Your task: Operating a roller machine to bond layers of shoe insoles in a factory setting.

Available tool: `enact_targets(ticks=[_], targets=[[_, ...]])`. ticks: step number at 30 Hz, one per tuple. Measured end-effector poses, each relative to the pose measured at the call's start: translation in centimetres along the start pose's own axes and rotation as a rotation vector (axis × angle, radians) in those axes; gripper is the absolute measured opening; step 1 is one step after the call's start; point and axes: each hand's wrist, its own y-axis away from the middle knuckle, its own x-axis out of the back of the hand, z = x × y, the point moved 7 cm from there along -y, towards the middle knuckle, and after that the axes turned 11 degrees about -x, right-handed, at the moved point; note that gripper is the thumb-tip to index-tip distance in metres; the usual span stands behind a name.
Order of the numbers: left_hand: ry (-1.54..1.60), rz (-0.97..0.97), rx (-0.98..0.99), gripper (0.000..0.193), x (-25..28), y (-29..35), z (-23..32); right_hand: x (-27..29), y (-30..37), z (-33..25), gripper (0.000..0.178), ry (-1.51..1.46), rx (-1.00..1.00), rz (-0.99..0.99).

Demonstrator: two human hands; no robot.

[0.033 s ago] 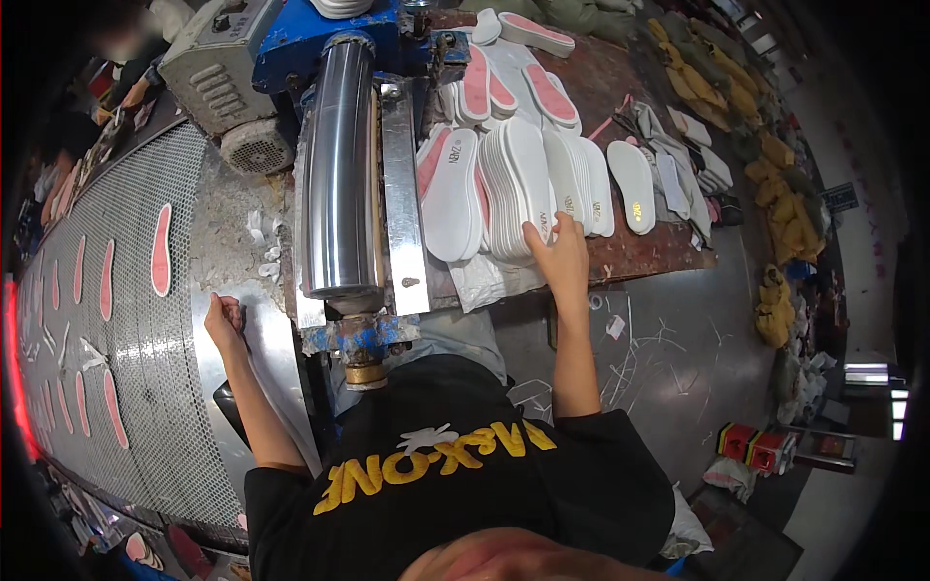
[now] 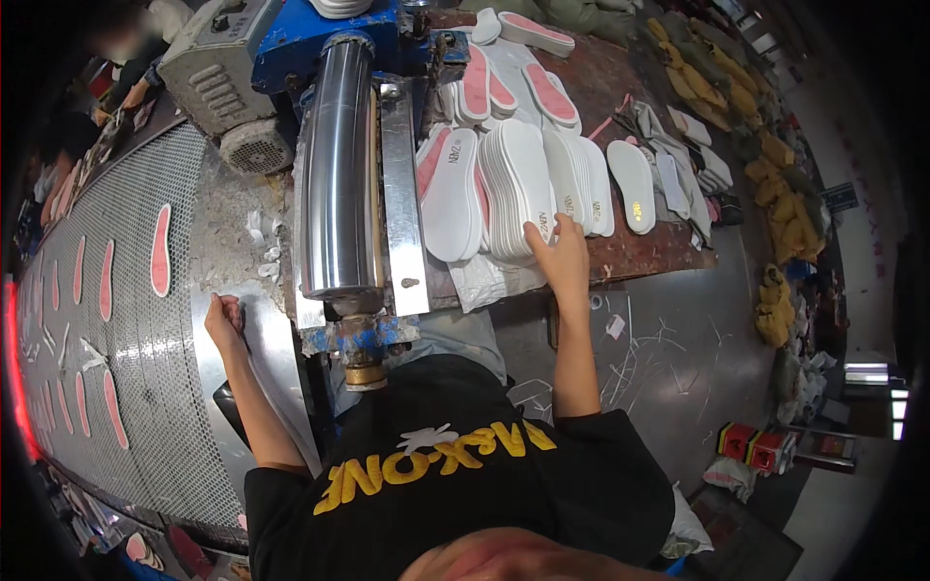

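A row of overlapping white insoles [image 2: 509,179] stands on the worktable to the right of a shiny steel roller [image 2: 334,184]. My right hand [image 2: 562,257] is at the near end of this row, with thumb and fingers closed around the tip of an insole [image 2: 535,184]. To the left of the roller, my left hand [image 2: 225,318] is held over a smooth metal plate [image 2: 257,334] with its fingers curled in. Whatever is inside that curl, if anything, is hidden. Pink-faced insoles [image 2: 162,250] lie spaced out on the mesh belt [image 2: 184,378] beyond this hand.
A blue machine frame [image 2: 281,58] and a grey motor box [image 2: 208,68] stand behind the roller. More pink and white insoles [image 2: 550,94] lie farther back on the worktable [image 2: 639,82]. One white insole [image 2: 631,184] lies apart at right. Thin offcuts [image 2: 668,339] litter the floor.
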Motion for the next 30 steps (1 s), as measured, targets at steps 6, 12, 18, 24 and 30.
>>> enact_targets(ticks=[6,12,18,24,30], targets=[[-0.054,-0.166,-0.1,0.036,-1.2,0.0,0.4,-1.9,-1.5,3.8,0.05,-0.473,-0.085,-0.169],[0.065,-0.211,-0.126,0.037,-1.1,-0.1,1.0,1.8,-2.3,6.4,0.023,-1.233,-0.192,0.046],[-0.001,-0.329,-0.047,0.045,-6.1,0.5,6.7,4.7,-5.9,4.5,0.026,-1.415,-0.188,-0.021],[-0.195,-0.994,-0.459,0.054,-21.1,3.2,21.8,2.5,-8.3,-8.7,0.023,-1.123,0.139,-0.364],[-0.645,-1.165,-0.961,0.087,-25.0,5.2,26.3,0.2,-0.6,-15.3,0.023,-1.151,0.135,-0.417]])
